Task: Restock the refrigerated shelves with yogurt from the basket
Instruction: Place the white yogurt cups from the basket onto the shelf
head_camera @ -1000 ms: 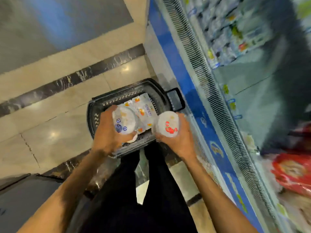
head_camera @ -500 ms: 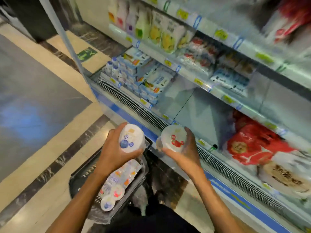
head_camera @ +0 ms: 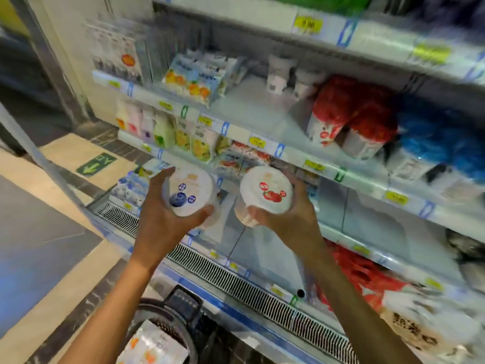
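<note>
My left hand (head_camera: 162,219) grips a white yogurt tub with a blueberry on its lid (head_camera: 190,193). My right hand (head_camera: 291,219) grips a white yogurt tub with a strawberry lid (head_camera: 266,191). Both tubs are held side by side in the air in front of the refrigerated shelves (head_camera: 288,153), level with the lower shelves. The dark basket (head_camera: 183,306) sits on the floor below my arms, with a pack of yogurt (head_camera: 152,345) still lying in it.
The shelves hold yogurt multipacks (head_camera: 194,77), drink bottles (head_camera: 147,124), red-wrapped tubs (head_camera: 349,116) and blue-wrapped tubs (head_camera: 441,143). A bare stretch of shelf (head_camera: 252,106) lies in the middle row. A vent grille (head_camera: 236,279) runs along the cooler's front edge.
Both hands rose from the basket with the two tubs and moved up toward the shelves. My view swung from the floor up to the cooler.
</note>
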